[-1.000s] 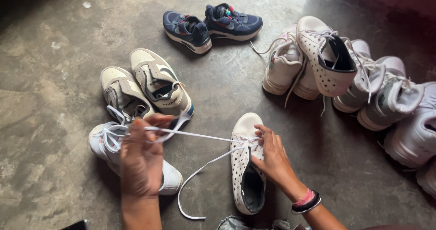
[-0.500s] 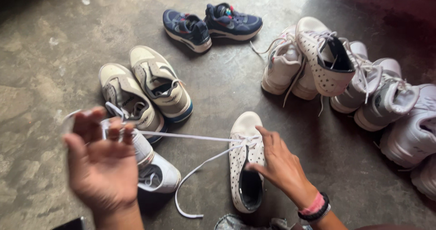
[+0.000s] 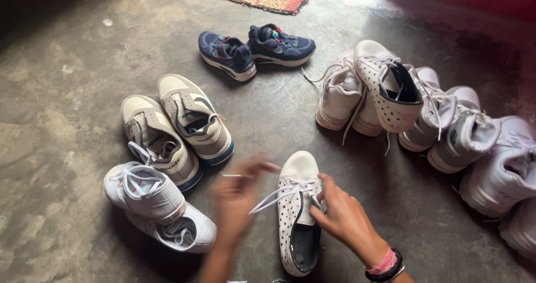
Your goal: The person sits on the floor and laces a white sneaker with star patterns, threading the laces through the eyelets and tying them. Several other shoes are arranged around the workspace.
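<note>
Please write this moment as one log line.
left hand: blurred, at white lace | right hand: on star-print sneaker, at its laces | floor: other sneakers around

Bare floor [image 3: 279, 112] lies between left sneakers [image 3: 178, 129] and right heap [image 3: 424, 115].

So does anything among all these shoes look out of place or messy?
Yes. On the right, a star-dotted white sneaker lies tilted on top of a jumbled heap of white shoes, laces trailing. The grey pair and the navy pair sit neatly side by side.
</note>
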